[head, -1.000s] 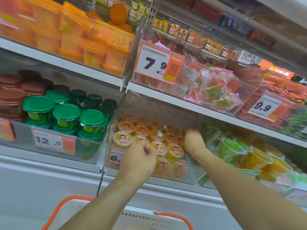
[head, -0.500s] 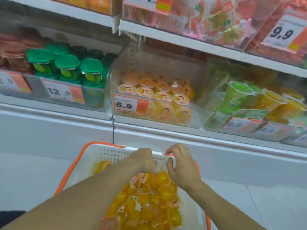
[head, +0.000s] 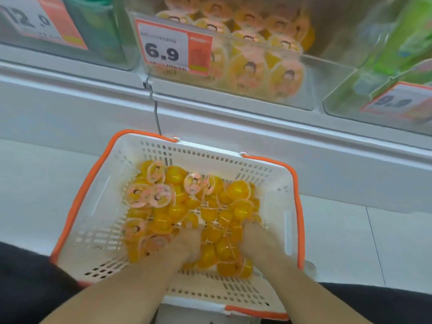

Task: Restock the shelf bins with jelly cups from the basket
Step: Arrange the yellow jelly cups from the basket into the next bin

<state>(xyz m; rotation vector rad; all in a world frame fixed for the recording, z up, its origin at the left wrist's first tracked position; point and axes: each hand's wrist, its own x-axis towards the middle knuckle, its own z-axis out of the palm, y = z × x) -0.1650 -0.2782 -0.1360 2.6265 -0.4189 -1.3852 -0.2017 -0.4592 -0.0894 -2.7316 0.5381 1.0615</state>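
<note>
The fingers of both hands are buried among the jelly cups [head: 198,213], blurred and partly hidden, so whether they are spread, curled or closed on a cup cannot be told. The left hand [head: 187,244] digs into the near middle of the pile; the right hand [head: 254,239] presses in just to its right, the two close together but apart. The yellow cups lie heaped in the white basket [head: 98,206] with orange rim and handles, some turned lid-up with pink cartoon lids toward the left and far side. The basket sits on the pale floor against the white shelf base. Farther off, the clear shelf bin [head: 292,90] holds rows of the same cups behind a price tag [head: 173,45] reading 6.9.
</note>
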